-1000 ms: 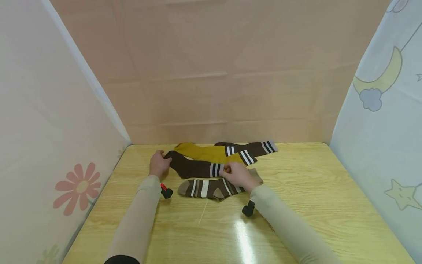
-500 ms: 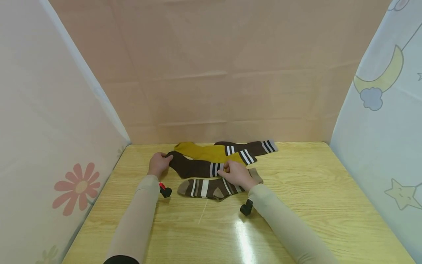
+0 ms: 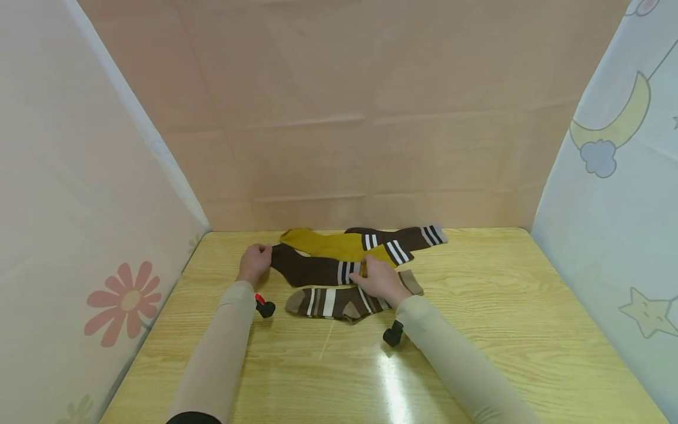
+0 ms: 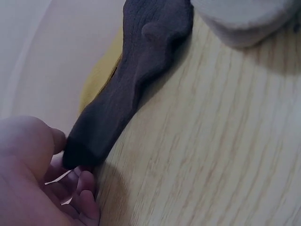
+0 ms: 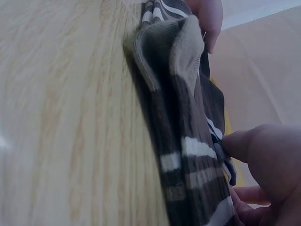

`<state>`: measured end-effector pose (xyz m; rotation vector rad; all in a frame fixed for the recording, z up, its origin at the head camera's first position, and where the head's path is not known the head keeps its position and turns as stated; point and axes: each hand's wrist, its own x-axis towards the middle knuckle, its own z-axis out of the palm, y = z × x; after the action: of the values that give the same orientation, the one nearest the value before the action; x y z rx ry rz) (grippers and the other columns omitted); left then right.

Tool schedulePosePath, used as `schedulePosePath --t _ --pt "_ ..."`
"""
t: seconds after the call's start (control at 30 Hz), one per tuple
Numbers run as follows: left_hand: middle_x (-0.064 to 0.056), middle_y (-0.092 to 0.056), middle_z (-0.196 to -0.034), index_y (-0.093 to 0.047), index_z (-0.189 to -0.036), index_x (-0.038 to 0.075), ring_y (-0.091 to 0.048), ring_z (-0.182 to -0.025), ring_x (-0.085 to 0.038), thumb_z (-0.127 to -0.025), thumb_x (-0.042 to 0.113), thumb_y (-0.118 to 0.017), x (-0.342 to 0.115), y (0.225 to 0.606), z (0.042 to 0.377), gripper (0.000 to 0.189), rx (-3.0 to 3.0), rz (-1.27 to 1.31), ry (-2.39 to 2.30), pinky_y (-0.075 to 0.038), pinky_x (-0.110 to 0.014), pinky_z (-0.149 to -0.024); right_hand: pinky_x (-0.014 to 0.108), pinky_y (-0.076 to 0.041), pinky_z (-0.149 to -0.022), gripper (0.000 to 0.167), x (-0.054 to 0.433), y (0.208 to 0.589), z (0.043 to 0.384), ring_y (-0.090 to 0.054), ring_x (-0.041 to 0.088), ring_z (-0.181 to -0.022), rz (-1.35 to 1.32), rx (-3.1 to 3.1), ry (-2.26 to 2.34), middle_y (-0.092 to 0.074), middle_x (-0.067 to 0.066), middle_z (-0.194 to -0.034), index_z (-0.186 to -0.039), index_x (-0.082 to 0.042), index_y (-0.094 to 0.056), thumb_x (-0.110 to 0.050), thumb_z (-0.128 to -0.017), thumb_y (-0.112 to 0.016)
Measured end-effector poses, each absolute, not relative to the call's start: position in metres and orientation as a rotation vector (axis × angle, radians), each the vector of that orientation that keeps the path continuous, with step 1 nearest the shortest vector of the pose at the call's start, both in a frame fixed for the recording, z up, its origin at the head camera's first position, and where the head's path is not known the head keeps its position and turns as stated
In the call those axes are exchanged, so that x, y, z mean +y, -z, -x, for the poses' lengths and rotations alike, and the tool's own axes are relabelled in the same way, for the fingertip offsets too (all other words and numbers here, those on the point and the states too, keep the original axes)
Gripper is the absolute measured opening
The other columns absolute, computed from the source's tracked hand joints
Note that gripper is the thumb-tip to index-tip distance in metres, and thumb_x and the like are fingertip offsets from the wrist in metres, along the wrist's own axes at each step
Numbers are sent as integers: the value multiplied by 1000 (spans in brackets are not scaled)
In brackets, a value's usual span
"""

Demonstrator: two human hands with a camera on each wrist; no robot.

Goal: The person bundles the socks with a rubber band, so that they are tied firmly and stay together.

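Observation:
A dark brown sock [image 3: 312, 271] with a black-and-grey striped cuff lies stretched sideways across the table. My left hand [image 3: 255, 262] pinches its toe end, and in the left wrist view the toe [image 4: 87, 146] sits between thumb and fingers. At the other end, my right hand [image 3: 382, 280] pinches the cuff, partly covering it. Nearer to me lies a brown striped sock [image 3: 328, 302] with tan heel and toe; the right hand hides part of its leg. Its open cuff [image 5: 188, 47] shows in the right wrist view.
Mustard sock fabric [image 3: 328, 242] with two white-striped bands lies just behind the dark brown sock. Another dark brown sock [image 3: 408, 238] lies at the table's back edge, partly overlapped. The wooden table [image 3: 503, 306] is bounded by a tan back wall [image 3: 365, 118] and patterned side panels.
My left fingers have drawn in closer at the toe, showing less over the sock. The right hand and wrist have shifted slightly left. The socks lie almost as before.

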<state>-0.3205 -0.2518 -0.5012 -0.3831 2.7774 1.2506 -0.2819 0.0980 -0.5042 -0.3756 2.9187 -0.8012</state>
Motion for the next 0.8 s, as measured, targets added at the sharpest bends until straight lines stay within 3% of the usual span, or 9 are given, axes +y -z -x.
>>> schedulePosePath --t 0.4,0.7,0.8 --pt "-28 -61 -134 -59 -138 -7 -60 -121 -43 -108 23 -56 -250 497 317 42 2758 387 -1311 -50 -53 -103 37 -49 -66 47 96 506 283 -59 19 -76 354 2921 738 -65 3 -95 -126 -8 -60 -42 -98 -75" --pt "-30 -56 -144 -58 -142 -8 -52 -133 -47 -106 19 -60 -250 495 315 45 2729 374 -1300 -46 -57 -109 39 -51 -72 36 94 503 283 -59 19 -83 334 2894 719 -68 4 -108 -115 -12 -63 -41 -98 -75" --pt "-30 -56 -144 -58 -141 -8 -52 -133 -47 -106 20 -61 -251 495 315 45 2722 379 -1303 -46 -57 -110 38 -50 -69 30 95 504 284 -58 19 -81 338 2885 722 -67 3 -104 -110 -14 -65 -40 -98 -75"
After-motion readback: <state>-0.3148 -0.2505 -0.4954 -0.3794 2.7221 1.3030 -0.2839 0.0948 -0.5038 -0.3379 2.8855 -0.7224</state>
